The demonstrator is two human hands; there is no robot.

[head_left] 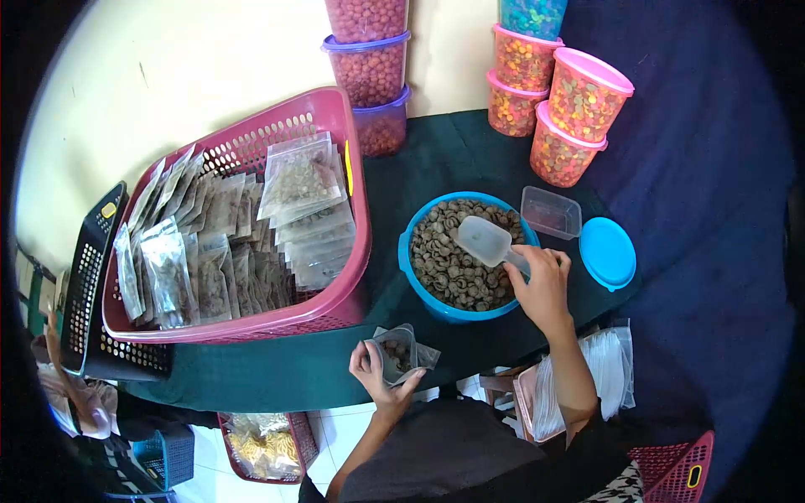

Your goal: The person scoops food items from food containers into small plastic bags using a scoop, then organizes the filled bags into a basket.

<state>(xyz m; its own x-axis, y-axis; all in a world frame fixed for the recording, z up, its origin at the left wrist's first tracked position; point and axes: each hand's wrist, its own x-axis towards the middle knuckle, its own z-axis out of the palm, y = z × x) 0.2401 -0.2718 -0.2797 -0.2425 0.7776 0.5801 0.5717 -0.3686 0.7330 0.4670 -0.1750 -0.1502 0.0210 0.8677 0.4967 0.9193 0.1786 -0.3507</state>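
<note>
My right hand grips the handle of a translucent plastic scoop. The scoop's bowl lies over the brown shell-shaped pieces that fill a round blue tub. Lower down, near the table's front edge, my left hand is closed around a clear plastic cup with a few brown pieces inside. A flat clear plastic corner, perhaps of a bag, sticks out beside the cup. Right of the tub are a clear rectangular box and a round blue lid.
A pink basket on the left holds many filled clear bags. Stacked tubs of coloured pieces and reddish balls stand behind. A pack of flat plastic bags lies at lower right. Another person's arm shows at far left.
</note>
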